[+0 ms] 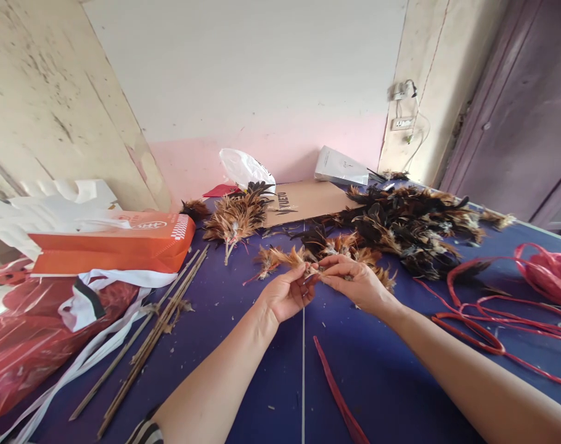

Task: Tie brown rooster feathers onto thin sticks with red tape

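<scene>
In the middle of the head view my left hand (287, 295) pinches the base of a small bunch of brown feathers (293, 258). My right hand (354, 283) meets it from the right, fingers closed at the same feather bases. Just beyond my hands lie more loose brown feathers (267, 260). Farther back on the left rests a feather bundle (234, 222) on a stick. A big heap of black and brown feathers (401, 222) spreads to the right. A strip of red plastic ribbon (333, 388) lies on the blue table (271, 370) below my hands.
Several thin sticks (155, 336) lie at left, beside an orange bag (109, 246) and a red plastic bag (44, 339). Tangled pink ribbon (484, 314) covers the right side. Against the wall are a cardboard piece (312, 200), a white plastic bag (243, 166) and a white packet (340, 165).
</scene>
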`<state>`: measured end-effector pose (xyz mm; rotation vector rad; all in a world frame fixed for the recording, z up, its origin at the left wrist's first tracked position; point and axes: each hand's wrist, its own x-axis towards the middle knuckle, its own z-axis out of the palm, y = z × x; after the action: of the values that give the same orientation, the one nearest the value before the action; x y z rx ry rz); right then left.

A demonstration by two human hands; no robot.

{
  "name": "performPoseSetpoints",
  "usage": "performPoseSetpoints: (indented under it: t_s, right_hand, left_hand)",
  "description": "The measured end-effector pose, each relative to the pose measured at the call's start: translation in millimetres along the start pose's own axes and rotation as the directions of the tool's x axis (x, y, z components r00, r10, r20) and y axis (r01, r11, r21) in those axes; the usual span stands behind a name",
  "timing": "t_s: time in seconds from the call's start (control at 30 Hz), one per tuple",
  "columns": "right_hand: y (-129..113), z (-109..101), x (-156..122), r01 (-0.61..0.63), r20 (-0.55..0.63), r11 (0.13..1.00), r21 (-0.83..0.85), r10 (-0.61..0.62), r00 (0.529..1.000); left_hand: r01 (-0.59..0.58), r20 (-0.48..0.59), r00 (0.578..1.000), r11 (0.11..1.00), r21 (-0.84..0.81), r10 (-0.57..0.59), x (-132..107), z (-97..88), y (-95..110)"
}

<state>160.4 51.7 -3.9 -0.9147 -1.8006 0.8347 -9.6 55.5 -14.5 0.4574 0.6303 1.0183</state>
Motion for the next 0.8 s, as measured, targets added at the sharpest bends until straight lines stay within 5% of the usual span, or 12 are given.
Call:
performPoseSetpoints:
  t_s: [0.13, 0.23, 0.33, 0.43, 0.5, 0.63, 0.8]
  right_hand:
    - [3, -3, 2, -0.102, 0.045, 0.995, 0.003, 0.102, 0.994]
    - [9, -9, 6, -0.292, -0.081, 0.938, 0.189, 0.311, 0.947]
    - [12, -16, 9, -0.433, -0.129, 0.793, 0.430, 0.528, 0.839]
    - [8, -15, 8, -0.524, 0.102, 0.634, 0.569, 0.578, 0.810]
    - [3, -9, 5, -0.607, 0.241, 0.542, 0.581, 0.598, 0.764]
    - [-2, 6, 0, -0.693, 0.325, 0.419, 0.587, 0.662, 0.675]
    - [-1, 10, -1, -0.686, 0.341, 0.379, 0.621, 0.657, 0.672]
  left_hand:
    - [-0.157, -0.011, 0.987, 0.977, 0.148, 0.160, 1, -0.7, 3]
    - [-0.324, -0.009, 0.939, 0.890, 0.322, 0.345, 1, 1.2, 6]
    - [-0.483, 0.017, 0.824, 0.685, 0.545, 0.567, -2, 3.5, 8]
    - [-0.575, 0.125, 0.684, 0.426, 0.698, 0.719, -5, 6.3, 9]
    - [-0.601, 0.167, 0.623, 0.330, 0.728, 0.764, -7, 8.6, 6]
    - [-0.612, 0.200, 0.619, 0.306, 0.729, 0.760, -9, 13.8, -1]
    - [-0.618, 0.249, 0.671, 0.340, 0.709, 0.699, -11, 19.4, -9]
